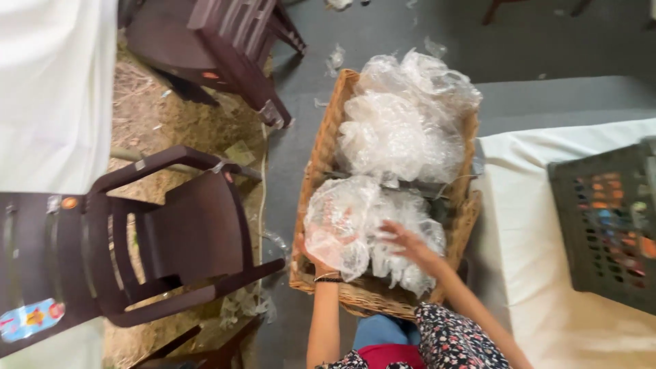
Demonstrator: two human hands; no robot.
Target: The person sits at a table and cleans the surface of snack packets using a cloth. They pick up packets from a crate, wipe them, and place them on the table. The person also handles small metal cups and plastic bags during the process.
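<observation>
Lap: a floral sleeve and red-and-blue cloth sit at the bottom edge, nearest the camera.
Left hand: the left hand is under a clear plastic bag, fingers curled up around its lower edge; it seems to have hold of the film, seen partly through it.
Right hand: the right hand lies flat and spread on the heap just right of that bag, fingers open, pressing rather than gripping.
Bag: at the near end of the basket, on top of more crumpled plastic, between the two hands.
Handling: by the look of it very light, soft, crinkly and slippery; it would collapse under a squeeze and tear if pulled hard. A loose bunched fold or the open edge looks the best place to pinch.
Far heap: more plastic bags fill the far end of the basket.
Left side: dark chairs on a dirt floor.
Right side: a grey crate on a white cloth.
</observation>
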